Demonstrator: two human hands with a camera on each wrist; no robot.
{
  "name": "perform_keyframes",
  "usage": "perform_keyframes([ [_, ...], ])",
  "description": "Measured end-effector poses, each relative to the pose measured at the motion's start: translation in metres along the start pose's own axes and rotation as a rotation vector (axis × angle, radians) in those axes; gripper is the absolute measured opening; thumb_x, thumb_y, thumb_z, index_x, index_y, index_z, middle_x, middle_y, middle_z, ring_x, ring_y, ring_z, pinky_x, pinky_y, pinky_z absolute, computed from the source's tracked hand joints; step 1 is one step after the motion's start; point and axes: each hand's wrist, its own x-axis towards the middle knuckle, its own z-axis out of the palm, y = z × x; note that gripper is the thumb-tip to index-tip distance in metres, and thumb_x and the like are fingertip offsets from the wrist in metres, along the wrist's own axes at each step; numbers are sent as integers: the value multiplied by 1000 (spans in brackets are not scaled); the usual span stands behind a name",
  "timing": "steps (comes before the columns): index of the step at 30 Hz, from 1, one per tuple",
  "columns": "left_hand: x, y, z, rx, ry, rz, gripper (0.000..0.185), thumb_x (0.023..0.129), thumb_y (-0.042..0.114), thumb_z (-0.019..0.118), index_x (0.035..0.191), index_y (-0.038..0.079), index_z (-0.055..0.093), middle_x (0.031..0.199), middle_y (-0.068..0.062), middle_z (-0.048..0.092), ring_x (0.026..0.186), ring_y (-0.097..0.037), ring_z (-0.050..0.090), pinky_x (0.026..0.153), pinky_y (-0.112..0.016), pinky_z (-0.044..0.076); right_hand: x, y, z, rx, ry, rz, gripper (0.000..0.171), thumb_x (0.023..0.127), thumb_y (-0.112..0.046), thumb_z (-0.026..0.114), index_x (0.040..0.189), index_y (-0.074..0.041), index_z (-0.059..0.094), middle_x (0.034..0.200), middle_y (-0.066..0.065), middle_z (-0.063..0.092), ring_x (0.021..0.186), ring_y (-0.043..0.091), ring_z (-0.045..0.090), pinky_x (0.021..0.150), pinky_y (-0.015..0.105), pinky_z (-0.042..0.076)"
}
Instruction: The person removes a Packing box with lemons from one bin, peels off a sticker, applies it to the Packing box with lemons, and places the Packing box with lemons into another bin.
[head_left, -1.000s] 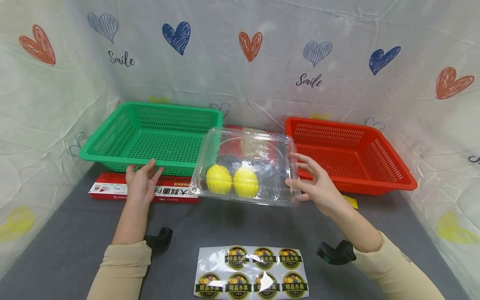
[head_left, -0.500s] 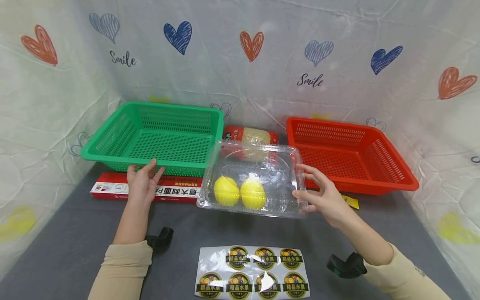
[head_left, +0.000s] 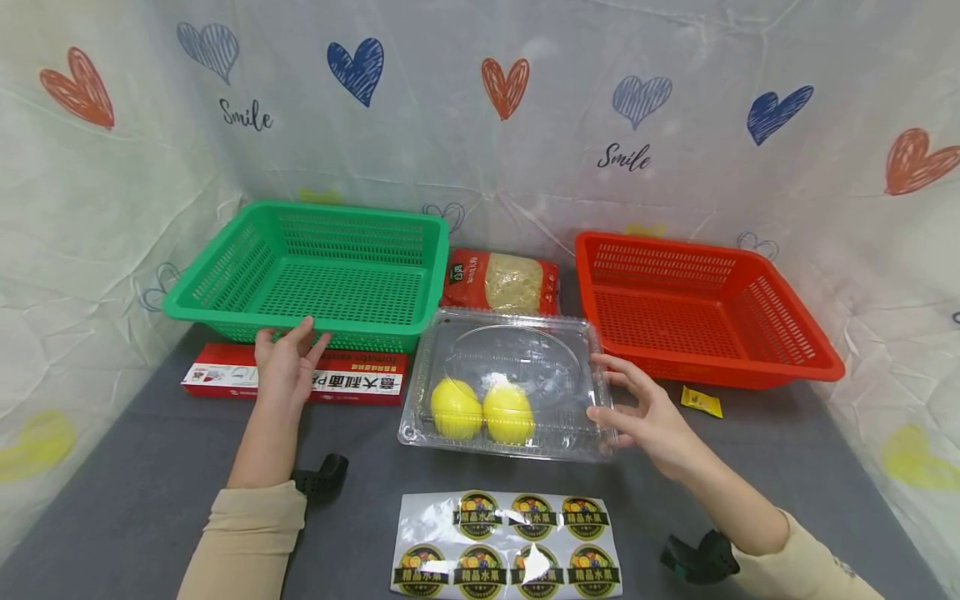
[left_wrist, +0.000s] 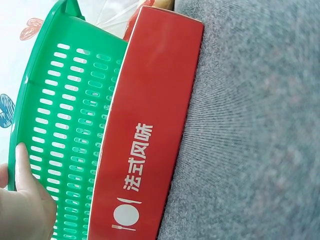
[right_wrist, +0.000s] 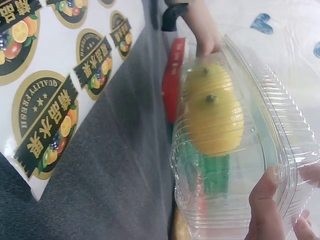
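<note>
My right hand (head_left: 652, 421) pinches the right edge of a clear plastic clamshell box (head_left: 558, 425), thumb on the near side and fingers beyond. The lid is closed over two round yellow fruits (head_left: 456, 408) in its left half; their dark stem ends show in the right wrist view. The box is low over the grey table, tilted a little. At the left, my left hand (head_left: 287, 362) holds the front rim of a green plastic basket (head_left: 360, 329). In the left wrist view, the thumb (left_wrist: 25, 172) lies on the basket's outer wall.
A red pasta box (head_left: 360, 379) lies before the green basket. Behind the clamshell is a red bag of pale food (head_left: 513, 283). A red basket (head_left: 705, 367) stands at right, with a small yellow packet (head_left: 701, 402) in front. A sheet of round stickers (head_left: 431, 517) lies near the front.
The clamshell has come down and slightly right in my right hand, uncovering the red bag behind it. My left hand has stayed at the green basket's rim.
</note>
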Motion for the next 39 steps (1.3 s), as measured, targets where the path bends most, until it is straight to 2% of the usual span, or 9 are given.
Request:
perform_keyframes([
  [9,0,0,-1,1,4,-13,51,82,6,66,117,16,30,125,-4,32,107,-16,48,81,-28,50,-8,6,1,36,-25,0,63,84,-6,63,138,-12,32,138,22,24,80,25,63,60,41,54],
  [14,-1,0,-1,17,7,-25,57,83,6,64,124,15,25,122,-3,32,108,-15,48,82,-27,49,-12,10,0,47,-37,11,62,85,-4,62,139,-11,31,139,23,24,84,26,63,60,42,54],
  [17,-1,-1,-1,24,5,-20,54,84,7,63,122,14,26,119,-2,33,105,-15,49,82,-27,49,-12,13,0,49,-33,24,63,85,-5,62,139,-11,31,139,23,23,92,30,61,61,43,54],
  [21,-1,0,-1,24,-3,-7,48,84,7,63,116,16,30,121,-4,33,105,-15,49,81,-27,49,-9,18,0,53,-32,32,64,85,-6,63,139,-11,30,139,23,23,94,32,60,63,45,53],
  [25,-1,0,-1,18,-6,-4,48,84,7,63,117,16,31,127,-4,31,108,-16,48,80,-27,50,-3,22,0,56,-40,30,65,84,-7,63,140,-11,30,139,23,23,90,34,61,64,45,53],
  [33,0,2,-1,22,-10,-16,55,83,8,64,122,16,26,119,-2,33,107,-15,47,82,-27,49,8,32,3,67,-58,65,66,85,-9,64,141,-12,28,140,22,21,100,43,55,65,46,53],
  [39,-1,1,-1,30,-3,-16,61,84,8,63,128,15,22,118,-1,33,107,-14,47,85,-28,47,17,36,6,74,-49,68,67,85,-8,64,141,-10,28,141,23,21,106,44,50,66,48,53],
])
